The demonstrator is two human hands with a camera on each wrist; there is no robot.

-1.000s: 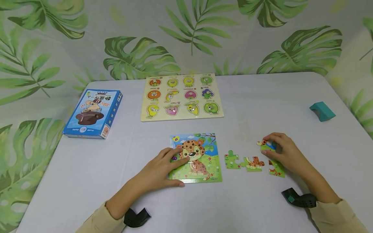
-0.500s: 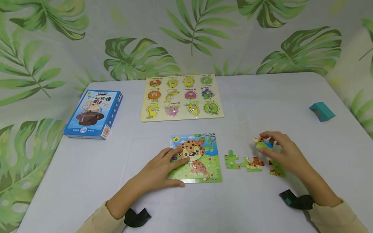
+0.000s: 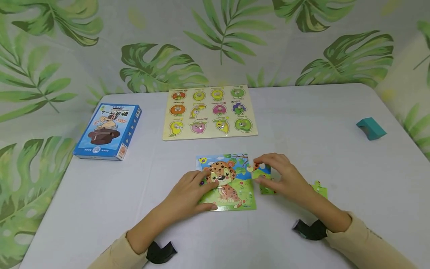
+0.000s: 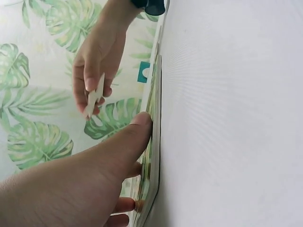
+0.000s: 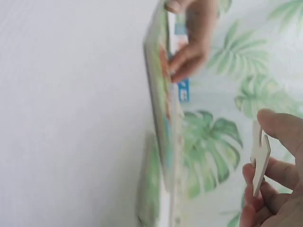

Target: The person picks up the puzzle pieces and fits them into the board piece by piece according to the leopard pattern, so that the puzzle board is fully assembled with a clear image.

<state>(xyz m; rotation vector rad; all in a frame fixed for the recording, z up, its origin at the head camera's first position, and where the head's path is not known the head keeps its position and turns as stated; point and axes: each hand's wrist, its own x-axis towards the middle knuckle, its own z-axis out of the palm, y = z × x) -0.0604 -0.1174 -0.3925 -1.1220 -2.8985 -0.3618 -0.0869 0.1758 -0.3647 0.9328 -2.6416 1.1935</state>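
Observation:
The leopard puzzle board [image 3: 240,194] lies flat on the table, showing a spotted cub. My left hand [image 3: 186,194] rests on its left side with spread fingers, thumb at the lower edge; the left wrist view shows the thumb [image 4: 125,144] against the board's side. My right hand [image 3: 287,179] pinches a blue, green and orange jigsaw piece [image 3: 262,172] at the board's right edge. In the right wrist view the piece [image 5: 260,158] is held up between thumb and fingers. Below it lies a green piece [image 3: 267,189], and another [image 3: 320,189] shows beyond the right forearm, which hides other pieces.
A wooden fruit puzzle [image 3: 209,113] lies behind the leopard board. To the left is a blue game box [image 3: 107,130]; a teal block [image 3: 371,128] sits at the far right. Black wrist devices [image 3: 161,253] are by both wrists.
My right hand has moved left with the pinched piece, from above the loose pieces to the board's right edge. My left hand has stayed on the board, its thumb shifted slightly right.

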